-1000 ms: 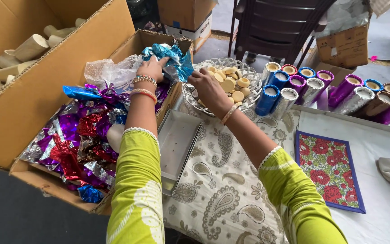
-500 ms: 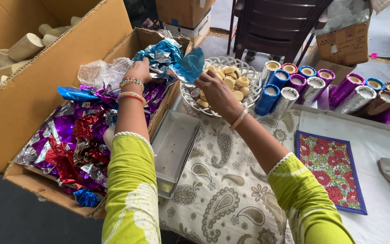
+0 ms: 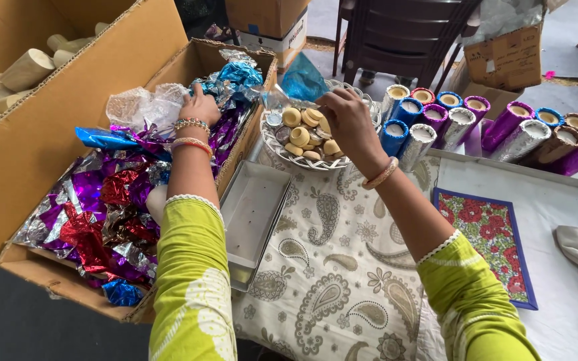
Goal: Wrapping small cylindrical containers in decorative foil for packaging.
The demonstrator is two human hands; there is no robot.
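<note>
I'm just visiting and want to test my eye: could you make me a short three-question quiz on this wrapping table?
1. True or false: the left hand rests inside the cardboard box of shiny foil wrappers.
2. What does the right hand hold? A) blue foil sheet B) grey cloth C) metal tray
3. Fill in: the round tan pieces lie in a silver wire ____.

Key: 1 true; 2 A; 3 basket.
</note>
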